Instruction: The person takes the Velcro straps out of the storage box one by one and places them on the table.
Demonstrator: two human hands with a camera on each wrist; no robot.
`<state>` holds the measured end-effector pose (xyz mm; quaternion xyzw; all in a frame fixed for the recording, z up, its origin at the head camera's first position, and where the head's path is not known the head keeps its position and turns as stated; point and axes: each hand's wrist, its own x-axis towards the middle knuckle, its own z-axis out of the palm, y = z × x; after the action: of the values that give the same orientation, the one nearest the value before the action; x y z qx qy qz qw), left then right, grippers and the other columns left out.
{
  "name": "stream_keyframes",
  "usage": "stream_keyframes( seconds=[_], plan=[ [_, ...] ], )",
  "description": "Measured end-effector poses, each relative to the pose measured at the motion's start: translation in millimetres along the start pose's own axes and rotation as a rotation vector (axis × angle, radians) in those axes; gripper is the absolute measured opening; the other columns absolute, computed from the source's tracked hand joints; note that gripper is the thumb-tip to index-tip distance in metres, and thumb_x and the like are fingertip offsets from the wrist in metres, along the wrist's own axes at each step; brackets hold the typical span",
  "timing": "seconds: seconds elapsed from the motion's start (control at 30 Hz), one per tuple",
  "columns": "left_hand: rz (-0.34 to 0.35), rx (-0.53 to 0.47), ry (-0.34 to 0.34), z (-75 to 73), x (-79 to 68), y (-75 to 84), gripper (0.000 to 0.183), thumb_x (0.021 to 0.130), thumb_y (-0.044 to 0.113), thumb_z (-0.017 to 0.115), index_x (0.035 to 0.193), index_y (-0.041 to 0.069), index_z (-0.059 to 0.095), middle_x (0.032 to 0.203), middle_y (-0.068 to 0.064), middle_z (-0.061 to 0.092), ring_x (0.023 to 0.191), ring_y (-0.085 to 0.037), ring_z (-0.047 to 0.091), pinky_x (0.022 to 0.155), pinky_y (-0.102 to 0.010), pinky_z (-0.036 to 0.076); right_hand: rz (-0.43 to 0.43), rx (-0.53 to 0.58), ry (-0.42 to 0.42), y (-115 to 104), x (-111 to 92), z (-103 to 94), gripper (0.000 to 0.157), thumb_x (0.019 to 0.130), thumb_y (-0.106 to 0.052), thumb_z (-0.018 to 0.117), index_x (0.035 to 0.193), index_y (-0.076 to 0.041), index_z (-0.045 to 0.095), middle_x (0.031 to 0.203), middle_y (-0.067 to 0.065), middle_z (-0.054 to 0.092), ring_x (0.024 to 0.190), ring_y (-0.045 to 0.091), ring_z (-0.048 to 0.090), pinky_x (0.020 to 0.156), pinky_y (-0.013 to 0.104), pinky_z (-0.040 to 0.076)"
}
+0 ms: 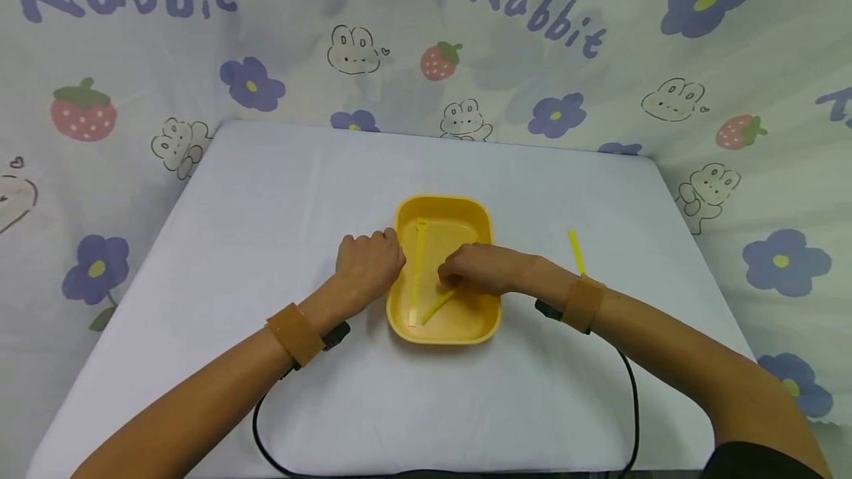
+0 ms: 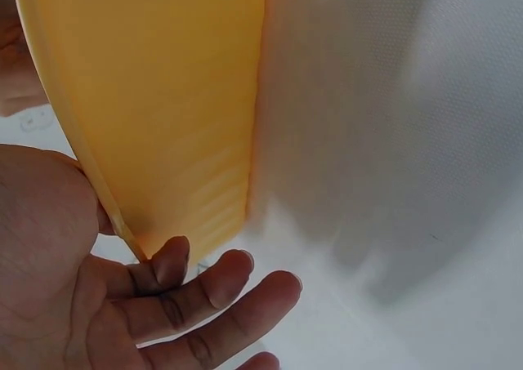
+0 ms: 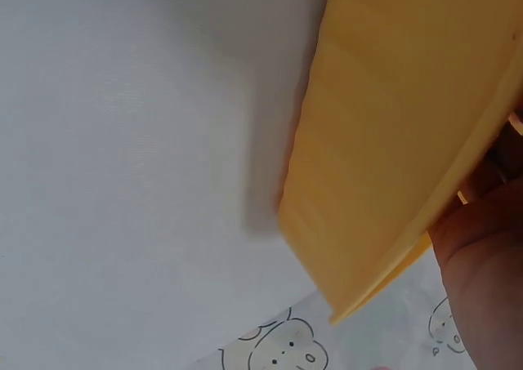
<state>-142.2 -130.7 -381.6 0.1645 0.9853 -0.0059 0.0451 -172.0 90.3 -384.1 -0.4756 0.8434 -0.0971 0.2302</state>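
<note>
A yellow rectangular tray (image 1: 444, 335) with rounded corners stands on the white table. My left hand (image 1: 370, 265) holds the tray's left rim, its fingers (image 2: 229, 284) bent against the outer wall in the left wrist view. Over the tray's right side reaches my right hand (image 1: 474, 269), fingers pointing down inside and pinching the end of a thin yellow strip (image 1: 439, 307); the fingertips are mostly hidden. That strip slants toward the tray's lower left. Another, longer yellow strip (image 1: 417, 272) lies lengthwise along the tray's left side.
A third yellow strip (image 1: 576, 251) lies on the white table (image 1: 299, 191) right of the tray, partly behind my right wrist. Black cables (image 1: 635, 405) run from both wrist cameras toward the front edge. A curtain (image 1: 399, 21) with rabbits and flowers hangs behind.
</note>
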Motion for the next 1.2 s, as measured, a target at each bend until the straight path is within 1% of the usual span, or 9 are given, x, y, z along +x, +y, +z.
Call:
stream_keyframes(
  seconds=[0.2,0.3,0.4,0.53,0.67,0.83,1.03,1.13,1.2],
  plan=[
    [-0.004,-0.004,-0.007,-0.3,0.1,-0.1,0.031,0.104,0.026,0.043,0.085,0.004,0.050,0.068,-0.007,0.049,0.054,-0.022,0.049,0.054,-0.035,0.040,-0.015,0.073,0.058,-1,-4,-5.5,0.011,0.095,-0.008,0.067,0.103,-0.016,0.070,0.094,-0.005,0.067,0.085,0.009,0.058,0.083,0.021,0.052],
    [-0.008,-0.008,-0.012,0.4,0.2,0.3,0.031,0.104,0.027,0.043,0.086,0.003,0.050,0.068,-0.007,0.050,0.055,-0.022,0.049,0.054,-0.035,0.041,-0.022,0.113,0.096,-3,-8,-8.5,0.013,0.094,-0.009,0.070,0.104,-0.016,0.071,0.096,-0.005,0.069,0.087,0.008,0.059,0.083,0.020,0.052],
    [-0.011,-0.008,-0.021,0.9,0.6,0.6,0.032,0.105,0.028,0.043,0.086,0.003,0.051,0.069,-0.007,0.050,0.055,-0.022,0.050,0.055,-0.035,0.041,-0.041,0.157,0.127,-6,-12,-10.8,0.011,0.093,-0.010,0.070,0.103,-0.015,0.071,0.096,-0.006,0.069,0.086,0.007,0.060,0.082,0.020,0.052],
    [-0.018,-0.005,-0.024,1.1,1.8,0.7,0.032,0.105,0.027,0.043,0.086,0.003,0.051,0.068,-0.007,0.050,0.055,-0.023,0.050,0.055,-0.036,0.042,-0.085,0.198,0.146,-12,-16,-12.3,0.009,0.093,-0.012,0.071,0.101,-0.015,0.071,0.094,-0.007,0.068,0.086,0.005,0.061,0.082,0.019,0.053],
    [-0.006,0.007,-0.016,1.9,2.2,0.7,0.031,0.104,0.027,0.043,0.086,0.003,0.052,0.068,-0.007,0.050,0.055,-0.022,0.050,0.056,-0.036,0.042,-0.103,0.205,0.167,-15,-19,-13.7,0.007,0.093,-0.013,0.071,0.100,-0.014,0.071,0.093,-0.007,0.067,0.085,0.005,0.060,0.081,0.019,0.053],
    [0.019,0.012,-0.010,1.0,1.3,1.3,0.031,0.104,0.026,0.045,0.084,0.004,0.051,0.067,-0.007,0.050,0.054,-0.022,0.050,0.055,-0.036,0.042,-0.080,0.207,0.217,-16,-23,-17.8,0.006,0.093,-0.014,0.071,0.099,-0.014,0.070,0.093,-0.008,0.067,0.084,0.004,0.060,0.080,0.019,0.053],
    [0.020,0.007,-0.010,0.9,1.3,0.8,0.032,0.105,0.027,0.046,0.085,0.003,0.051,0.068,-0.007,0.050,0.055,-0.022,0.049,0.055,-0.035,0.041,-0.045,0.263,0.303,-16,-29,-24.8,0.007,0.092,-0.015,0.072,0.098,-0.015,0.068,0.092,-0.008,0.067,0.084,0.005,0.062,0.081,0.019,0.054],
    [0.015,-0.003,-0.013,0.4,1.6,0.3,0.031,0.105,0.027,0.045,0.086,0.003,0.051,0.068,-0.007,0.050,0.055,-0.022,0.049,0.055,-0.035,0.041,-0.033,0.294,0.356,-15,-32,-27.8,0.008,0.092,-0.016,0.072,0.098,-0.015,0.068,0.093,-0.007,0.068,0.086,0.005,0.064,0.082,0.019,0.055],
    [0.017,-0.005,-0.011,0.0,1.5,0.1,0.031,0.105,0.027,0.045,0.085,0.003,0.051,0.068,-0.007,0.050,0.055,-0.022,0.049,0.055,-0.035,0.041,-0.021,0.315,0.409,-15,-35,-29.6,0.008,0.092,-0.017,0.072,0.098,-0.014,0.069,0.093,-0.007,0.069,0.086,0.006,0.065,0.081,0.021,0.056]
  ],
)
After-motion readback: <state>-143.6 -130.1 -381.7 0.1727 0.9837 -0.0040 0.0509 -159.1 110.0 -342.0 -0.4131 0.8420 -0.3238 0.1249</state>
